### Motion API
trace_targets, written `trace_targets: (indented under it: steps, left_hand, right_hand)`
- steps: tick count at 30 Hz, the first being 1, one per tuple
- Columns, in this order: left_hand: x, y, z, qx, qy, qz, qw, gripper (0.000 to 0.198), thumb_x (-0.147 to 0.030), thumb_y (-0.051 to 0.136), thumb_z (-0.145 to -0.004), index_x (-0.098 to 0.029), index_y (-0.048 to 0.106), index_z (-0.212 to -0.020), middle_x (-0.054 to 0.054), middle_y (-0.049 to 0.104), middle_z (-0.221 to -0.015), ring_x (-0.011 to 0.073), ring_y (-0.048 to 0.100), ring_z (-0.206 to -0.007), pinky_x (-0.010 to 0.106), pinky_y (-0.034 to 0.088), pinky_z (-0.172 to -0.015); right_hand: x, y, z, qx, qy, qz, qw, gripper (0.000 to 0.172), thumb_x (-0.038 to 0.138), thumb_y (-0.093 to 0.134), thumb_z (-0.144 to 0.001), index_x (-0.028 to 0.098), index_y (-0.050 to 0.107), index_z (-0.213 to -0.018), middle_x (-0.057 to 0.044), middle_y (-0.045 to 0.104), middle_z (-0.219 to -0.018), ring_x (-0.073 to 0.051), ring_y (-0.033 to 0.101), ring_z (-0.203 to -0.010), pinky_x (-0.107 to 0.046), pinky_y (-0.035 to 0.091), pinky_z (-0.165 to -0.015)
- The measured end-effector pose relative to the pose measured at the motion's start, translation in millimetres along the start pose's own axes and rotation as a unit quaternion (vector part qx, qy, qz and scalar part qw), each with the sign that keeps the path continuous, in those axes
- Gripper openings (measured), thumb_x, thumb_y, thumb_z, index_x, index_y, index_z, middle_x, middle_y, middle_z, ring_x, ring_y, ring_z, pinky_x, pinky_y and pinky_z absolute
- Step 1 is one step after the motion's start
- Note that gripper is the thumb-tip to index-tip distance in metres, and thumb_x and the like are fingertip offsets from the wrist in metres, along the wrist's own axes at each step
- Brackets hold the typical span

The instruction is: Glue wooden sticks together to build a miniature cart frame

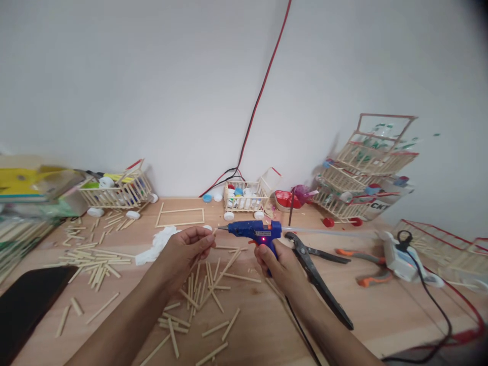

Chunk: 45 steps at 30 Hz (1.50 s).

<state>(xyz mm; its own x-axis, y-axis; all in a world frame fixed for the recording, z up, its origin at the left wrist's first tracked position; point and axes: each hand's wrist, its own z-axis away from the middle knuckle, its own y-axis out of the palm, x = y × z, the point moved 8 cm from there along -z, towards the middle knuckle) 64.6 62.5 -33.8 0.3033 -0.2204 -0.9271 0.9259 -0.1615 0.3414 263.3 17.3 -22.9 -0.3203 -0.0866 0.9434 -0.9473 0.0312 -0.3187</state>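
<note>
The right grip (280,264) is wrapped around the handle of the blue glue gun (253,229), whose nozzle points toward the left grip (192,249). The left grip is pinched, seemingly on a short stick (215,231) whose end barely shows at the fingertips, just beside the nozzle.

The gun should feel light and stiff but rear-heavy, with a long translucent glue stick (324,231) jutting from its back; the handle is the sound place to hold, as its red light is lit and the metal tip is probably hot. The stick looks almost weightless, rigid and easily snapped, best taken by the end away from the nozzle.

Just right of the right grip, black pliers (318,274) crowd any sideways swing, and the gun's cord (301,325) trails below it. Loose sticks (206,284) litter the bench (259,325) beneath and between both grips. Beyond the left grip lie a thin stick frame (181,210) and crumpled white tissue (158,244). Above both, open air gives the freest room.
</note>
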Motion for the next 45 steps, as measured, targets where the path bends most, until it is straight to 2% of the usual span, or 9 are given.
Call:
trace_targets:
  steps: [9,18,35,45]
  left_hand:
    - [-1.7,-2.4,1.3,-0.015,0.002,0.006,1.0,0.032,-0.031,0.084,-0.055,-0.012,0.065,-0.073,0.0,0.065,-0.062,0.0055,0.051,-0.051,0.017,0.037,-0.05]
    - [-1.1,3.2,1.6,0.011,0.003,0.004,1.0,0.028,-0.029,0.082,-0.058,-0.013,0.064,-0.072,0.0,0.064,-0.061,0.0044,0.048,-0.049,0.016,0.035,-0.048]
    - [-3.5,0.7,2.4,-0.007,0.005,0.004,1.0,0.03,-0.028,0.083,-0.056,-0.013,0.065,-0.073,0.001,0.064,-0.062,0.0063,0.05,-0.05,0.018,0.035,-0.048]
    - [-0.2,3.2,1.9,0.013,0.001,0.001,1.0,0.025,-0.029,0.082,-0.059,-0.013,0.065,-0.07,0.0,0.063,-0.061,0.0049,0.048,-0.049,0.017,0.034,-0.048]
  right_hand:
    - [3.7,-1.3,2.1,-0.006,-0.018,0.046,0.999,0.043,0.057,0.042,-0.086,0.016,0.049,-0.073,0.002,0.047,-0.057,-0.009,0.042,-0.05,-0.021,0.032,-0.047]
    - [4.7,0.2,2.2,-0.004,-0.017,0.048,0.999,0.042,0.057,0.042,-0.086,0.017,0.047,-0.072,0.003,0.046,-0.057,-0.009,0.042,-0.049,-0.02,0.032,-0.046]
    - [5.2,-2.1,2.4,-0.017,-0.016,0.06,0.998,0.04,0.055,0.044,-0.085,0.018,0.046,-0.069,0.002,0.047,-0.056,-0.01,0.042,-0.048,-0.02,0.033,-0.044]
    - [9.8,-4.3,2.6,-0.026,-0.023,0.076,0.997,0.04,0.055,0.044,-0.085,0.018,0.046,-0.068,0.002,0.047,-0.055,-0.01,0.043,-0.048,-0.021,0.033,-0.046]
